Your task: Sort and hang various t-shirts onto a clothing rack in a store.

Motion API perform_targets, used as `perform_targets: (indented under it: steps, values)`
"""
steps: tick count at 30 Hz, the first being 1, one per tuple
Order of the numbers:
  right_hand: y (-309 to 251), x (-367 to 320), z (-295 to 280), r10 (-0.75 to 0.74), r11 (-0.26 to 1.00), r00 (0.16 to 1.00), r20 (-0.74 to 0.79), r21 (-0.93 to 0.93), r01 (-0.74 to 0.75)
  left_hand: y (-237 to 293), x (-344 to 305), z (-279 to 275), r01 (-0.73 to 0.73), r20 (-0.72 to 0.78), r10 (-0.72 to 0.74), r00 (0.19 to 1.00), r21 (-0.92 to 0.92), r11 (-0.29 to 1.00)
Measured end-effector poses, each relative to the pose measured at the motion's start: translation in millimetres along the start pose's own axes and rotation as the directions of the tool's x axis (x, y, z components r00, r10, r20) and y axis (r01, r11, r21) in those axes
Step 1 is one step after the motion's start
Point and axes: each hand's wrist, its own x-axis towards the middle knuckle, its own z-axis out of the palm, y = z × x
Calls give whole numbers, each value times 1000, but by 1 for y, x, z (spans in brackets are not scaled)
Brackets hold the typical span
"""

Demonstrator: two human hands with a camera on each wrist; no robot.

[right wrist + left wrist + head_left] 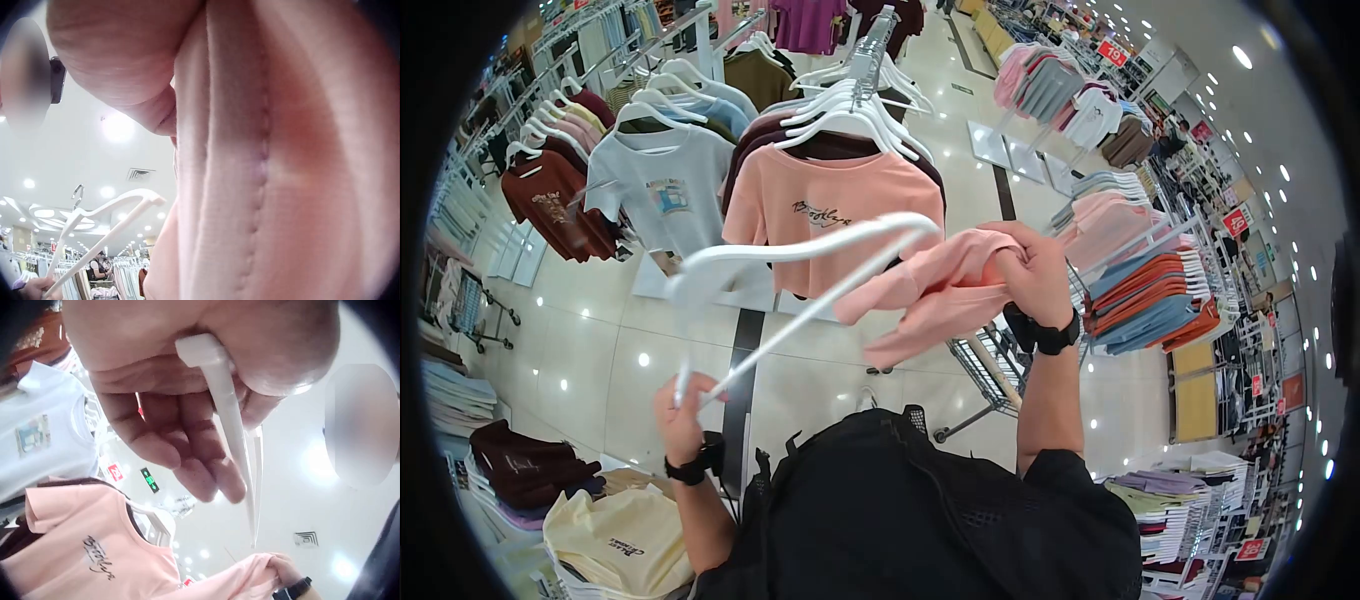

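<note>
A white hanger [800, 245] is held at one end by the left hand [682, 425], whose fingers curl round it; the left wrist view shows the hanger [226, 394] against the palm of that hand [169, 419]. Gathered pink cloth [945, 290] hangs from the right hand [1037, 280], bunched in its grip. In the right wrist view the cloth [237, 162] with a stitched seam fills much of the picture, beside part of the hand [125, 56]. The hanger's far end overlaps the cloth in the head view; whether they touch, I cannot tell.
A pink printed shirt [840, 210] hangs on a rack just ahead, with a light blue shirt [662, 180] and a brown one [558, 205] to its left. A cart [990, 375] stands behind the right forearm. Folded yellow shirts [620, 530] lie at lower left.
</note>
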Motion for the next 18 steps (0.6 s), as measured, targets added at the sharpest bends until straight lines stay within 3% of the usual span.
perform_targets:
  steps: [2,5,6,7,8,9,10,11,12,14,16,18]
  values:
    - [1,4,4,58,990,994,-96,-123,-70,-11,-8,-29,-10,-57,9,998,-25,1000]
    - [4,9,38,-21,999,995,-93,-45,17,-7,-10,-24,-15,-112,3,994,-109,994]
    - [12,7,52,91,993,995,42,74,-93,-3,-9,-15,-16,-105,-3,994,-175,984]
    - [12,7,73,-4,999,993,114,49,-1,-5,-9,-3,58,-88,-72,993,-156,986]
    - [10,5,93,-15,1000,972,234,26,9,-6,-5,14,26,-77,-37,996,-135,991]
    - [4,1,119,-136,987,963,232,118,111,0,0,37,11,-113,-25,993,-120,993]
    - [7,0,138,-130,991,939,320,79,111,-5,3,53,28,-107,-52,993,-217,976]
    - [4,-1,157,-235,966,933,274,169,193,-2,13,75,-23,-96,-6,995,-300,954]
    - [-1,0,166,-240,964,911,335,191,184,-6,16,87,89,-48,-111,993,-332,939]
    - [-7,8,173,-207,971,857,473,209,120,-5,29,112,24,11,-22,1000,-283,959]
    - [6,21,175,-257,956,846,467,252,151,-3,36,114,226,74,-218,973,-128,966]
    - [22,36,174,-309,937,834,458,295,186,-8,47,120,181,13,-180,984,-21,983]
